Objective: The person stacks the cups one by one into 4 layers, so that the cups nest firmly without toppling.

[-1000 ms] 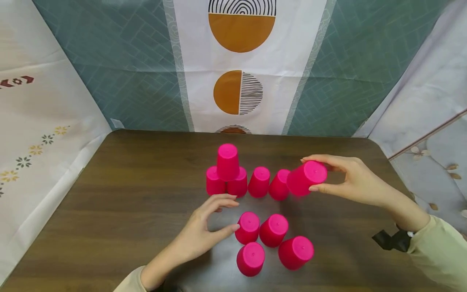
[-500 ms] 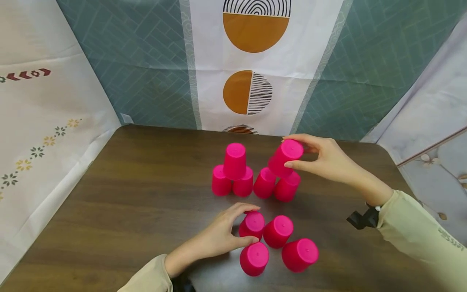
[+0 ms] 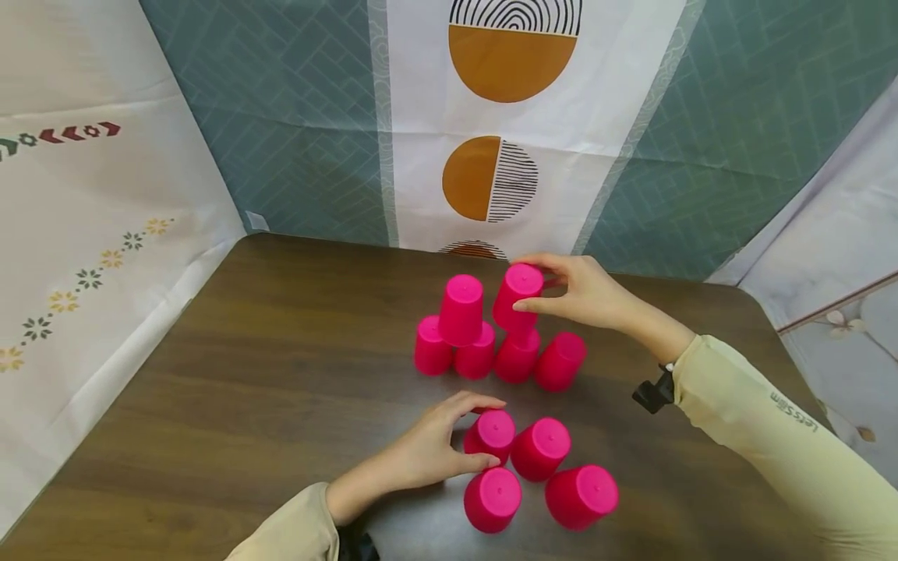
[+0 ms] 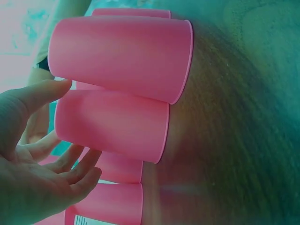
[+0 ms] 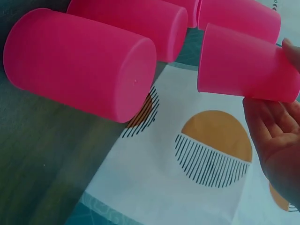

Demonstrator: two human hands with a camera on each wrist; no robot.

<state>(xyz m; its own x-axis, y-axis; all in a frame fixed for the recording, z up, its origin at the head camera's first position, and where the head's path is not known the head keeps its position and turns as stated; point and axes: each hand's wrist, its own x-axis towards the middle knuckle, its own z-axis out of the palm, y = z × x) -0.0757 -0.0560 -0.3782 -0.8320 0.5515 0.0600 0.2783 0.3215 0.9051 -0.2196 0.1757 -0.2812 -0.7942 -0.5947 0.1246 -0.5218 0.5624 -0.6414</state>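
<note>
Pink cups stand upside down on a brown table. My right hand (image 3: 578, 290) pinches one pink cup (image 3: 517, 294) by its sides, thumb in front and fingers behind. This cup hangs over the back row, beside a raised cup (image 3: 461, 310) that sits across two cups of that row. In the right wrist view the held cup (image 5: 243, 65) has its open end over the row. Nearer me, my left hand (image 3: 428, 446) has thumb and fingers around another pink cup (image 3: 489, 435), seen in the left wrist view as the lower large cup (image 4: 112, 124).
The back row ends on the right with a cup (image 3: 561, 362). Around the left hand stand more cups: one in front (image 3: 493, 500), one to the right (image 3: 540, 449) and one further right (image 3: 582, 497). A patterned cloth (image 3: 484, 179) hangs behind the table (image 3: 295, 351).
My right hand has carried its cup leftward over the back row, whose right-hand cups now stand slightly differently. My left hand has moved right and closed around a front cup. The head view has shifted.
</note>
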